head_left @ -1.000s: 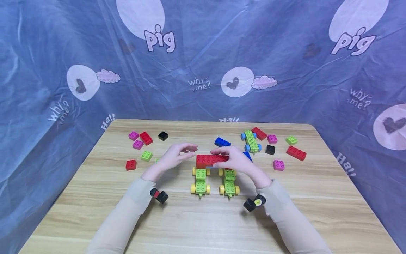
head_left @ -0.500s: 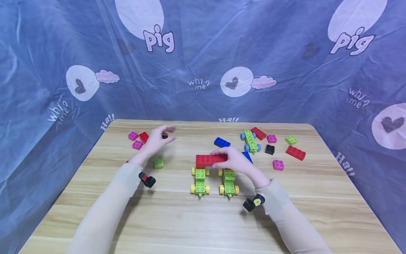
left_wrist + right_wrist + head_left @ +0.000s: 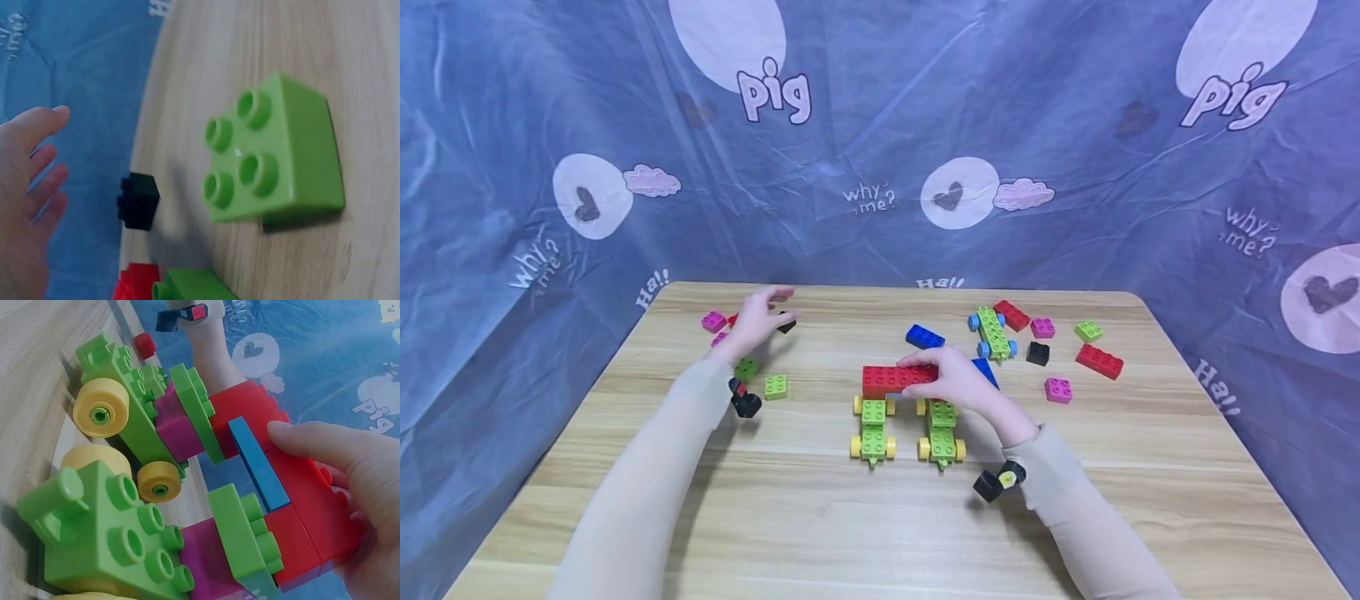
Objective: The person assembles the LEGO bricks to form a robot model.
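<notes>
My right hand [image 3: 958, 382] grips the red bricks [image 3: 887, 381] on top of a toy brick build, thumb on one side and fingers on the other in the right wrist view. Two green wheeled bases [image 3: 134, 403] with yellow wheels [image 3: 101, 407] carry magenta bricks [image 3: 181, 425], green bricks [image 3: 194, 412] and the red ones, with a blue piece [image 3: 259, 464] between. My left hand [image 3: 752, 323] hovers at the far left with fingers spread and nothing in them. Closest to it is a black brick [image 3: 139, 201], apart from the fingers in the left wrist view.
Near the left forearm lie green bricks [image 3: 776, 387] and magenta bricks [image 3: 714, 321]. Blue bricks [image 3: 925, 336], a green base with blue wheels [image 3: 995, 333], a black brick [image 3: 1038, 353] and red bricks [image 3: 1100, 361] lie at the right. A blue cloth [image 3: 865, 167] hangs behind the table.
My left hand has left the build's side and moved left and away from me, to beside the black brick. The right hand has stayed on the red bricks.
</notes>
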Demonstrator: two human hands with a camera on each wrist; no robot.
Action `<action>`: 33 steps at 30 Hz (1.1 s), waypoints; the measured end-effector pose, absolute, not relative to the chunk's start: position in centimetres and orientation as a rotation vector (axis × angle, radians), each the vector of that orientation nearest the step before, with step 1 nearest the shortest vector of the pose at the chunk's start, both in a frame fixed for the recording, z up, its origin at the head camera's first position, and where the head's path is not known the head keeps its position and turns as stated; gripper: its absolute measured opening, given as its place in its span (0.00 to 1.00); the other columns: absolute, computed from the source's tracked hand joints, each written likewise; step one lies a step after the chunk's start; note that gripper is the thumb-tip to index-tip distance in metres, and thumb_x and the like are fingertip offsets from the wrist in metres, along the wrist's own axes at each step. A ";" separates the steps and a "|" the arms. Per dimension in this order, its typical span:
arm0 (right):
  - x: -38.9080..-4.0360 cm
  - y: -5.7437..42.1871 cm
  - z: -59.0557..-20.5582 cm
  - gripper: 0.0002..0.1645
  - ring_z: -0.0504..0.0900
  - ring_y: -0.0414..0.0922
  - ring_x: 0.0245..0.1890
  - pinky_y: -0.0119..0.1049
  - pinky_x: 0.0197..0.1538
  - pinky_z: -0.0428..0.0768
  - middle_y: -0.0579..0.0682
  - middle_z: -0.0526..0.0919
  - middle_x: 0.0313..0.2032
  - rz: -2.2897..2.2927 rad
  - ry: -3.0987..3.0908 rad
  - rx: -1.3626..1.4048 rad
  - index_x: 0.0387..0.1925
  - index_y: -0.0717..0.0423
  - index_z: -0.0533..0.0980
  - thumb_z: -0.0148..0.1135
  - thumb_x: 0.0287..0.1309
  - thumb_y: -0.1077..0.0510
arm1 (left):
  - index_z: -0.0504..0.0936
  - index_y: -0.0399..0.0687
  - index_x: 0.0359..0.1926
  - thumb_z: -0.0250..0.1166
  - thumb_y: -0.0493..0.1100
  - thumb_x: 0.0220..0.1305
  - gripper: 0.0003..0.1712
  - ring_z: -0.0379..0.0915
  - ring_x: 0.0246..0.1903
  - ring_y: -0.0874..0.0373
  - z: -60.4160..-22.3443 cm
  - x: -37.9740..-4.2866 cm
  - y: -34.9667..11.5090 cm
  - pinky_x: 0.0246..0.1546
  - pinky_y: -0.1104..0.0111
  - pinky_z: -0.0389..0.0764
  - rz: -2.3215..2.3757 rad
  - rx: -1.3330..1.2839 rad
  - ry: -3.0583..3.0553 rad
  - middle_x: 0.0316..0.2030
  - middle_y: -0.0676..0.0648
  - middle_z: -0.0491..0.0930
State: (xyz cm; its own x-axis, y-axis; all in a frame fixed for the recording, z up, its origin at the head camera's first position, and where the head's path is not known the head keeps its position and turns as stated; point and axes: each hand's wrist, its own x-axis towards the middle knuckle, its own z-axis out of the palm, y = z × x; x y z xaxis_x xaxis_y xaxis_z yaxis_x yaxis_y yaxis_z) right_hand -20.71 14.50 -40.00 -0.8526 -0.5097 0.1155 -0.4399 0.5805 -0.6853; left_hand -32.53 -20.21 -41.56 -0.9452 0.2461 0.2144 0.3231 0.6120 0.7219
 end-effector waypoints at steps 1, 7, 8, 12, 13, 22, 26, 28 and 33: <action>-20.7 14.5 -40.0 0.25 0.81 0.46 0.46 0.38 0.45 0.79 0.53 0.84 0.51 -1.133 2.710 -0.815 0.51 0.54 0.81 0.72 0.51 0.51 | 0.69 0.33 0.63 0.67 0.37 0.60 0.31 0.67 0.60 0.41 -41.7 -32.7 -20.3 0.63 0.52 0.66 -1.246 -0.477 -2.750 0.60 0.35 0.72; -20.7 14.5 -40.1 0.25 0.81 0.47 0.47 0.39 0.47 0.78 0.53 0.84 0.50 -1.129 2.717 -0.821 0.51 0.55 0.81 0.73 0.51 0.51 | 0.65 0.35 0.67 0.67 0.40 0.61 0.35 0.63 0.63 0.40 -42.4 -33.6 -20.6 0.64 0.50 0.65 -1.218 -0.412 -2.851 0.64 0.35 0.67; -20.7 14.5 -40.2 0.25 0.81 0.47 0.47 0.39 0.47 0.79 0.53 0.84 0.50 -1.129 2.718 -0.822 0.51 0.55 0.81 0.73 0.51 0.52 | 0.64 0.35 0.67 0.67 0.40 0.61 0.36 0.63 0.63 0.40 -42.5 -33.7 -20.6 0.64 0.50 0.65 -1.215 -0.400 -2.872 0.65 0.35 0.66; -20.7 14.4 -40.2 0.25 0.81 0.47 0.47 0.40 0.47 0.79 0.53 0.84 0.50 -1.131 2.715 -0.817 0.51 0.55 0.81 0.72 0.51 0.52 | 0.60 0.36 0.70 0.67 0.40 0.61 0.40 0.61 0.65 0.38 -43.0 -34.0 -20.9 0.65 0.50 0.65 -1.228 -0.370 -2.946 0.68 0.34 0.62; -20.7 14.4 -40.2 0.25 0.81 0.47 0.47 0.40 0.47 0.79 0.53 0.84 0.50 -1.132 2.714 -0.814 0.51 0.55 0.81 0.72 0.51 0.52 | 0.59 0.36 0.70 0.67 0.40 0.61 0.40 0.61 0.65 0.37 -43.1 -34.0 -21.0 0.66 0.50 0.64 -1.235 -0.367 -2.957 0.68 0.34 0.61; -20.7 14.5 -40.1 0.25 0.81 0.46 0.46 0.39 0.46 0.79 0.52 0.84 0.50 -1.132 2.727 -0.807 0.51 0.54 0.81 0.72 0.51 0.51 | 0.59 0.34 0.70 0.68 0.40 0.60 0.41 0.59 0.65 0.36 -43.6 -34.4 -20.9 0.67 0.48 0.61 -1.083 -0.436 -3.042 0.67 0.32 0.62; -20.7 14.5 -40.2 0.25 0.81 0.47 0.47 0.39 0.46 0.79 0.52 0.84 0.50 -1.135 2.723 -0.807 0.51 0.54 0.81 0.72 0.51 0.51 | 0.60 0.32 0.69 0.67 0.39 0.60 0.40 0.60 0.65 0.36 -43.6 -34.3 -20.6 0.67 0.49 0.61 -1.043 -0.435 -3.072 0.66 0.31 0.62; -20.6 14.5 -40.1 0.25 0.81 0.47 0.47 0.39 0.46 0.79 0.53 0.84 0.51 -1.139 2.719 -0.808 0.52 0.55 0.81 0.72 0.52 0.51 | 0.60 0.31 0.69 0.67 0.38 0.60 0.40 0.61 0.64 0.36 -43.7 -34.3 -20.6 0.66 0.49 0.62 -1.021 -0.429 -3.090 0.66 0.30 0.63; -20.7 14.4 -40.2 0.25 0.81 0.47 0.48 0.40 0.47 0.79 0.52 0.84 0.51 -1.143 2.715 -0.800 0.52 0.54 0.81 0.72 0.52 0.51 | 0.61 0.30 0.68 0.66 0.37 0.60 0.39 0.61 0.64 0.35 -43.9 -34.4 -20.4 0.65 0.49 0.64 -0.984 -0.420 -3.122 0.65 0.29 0.62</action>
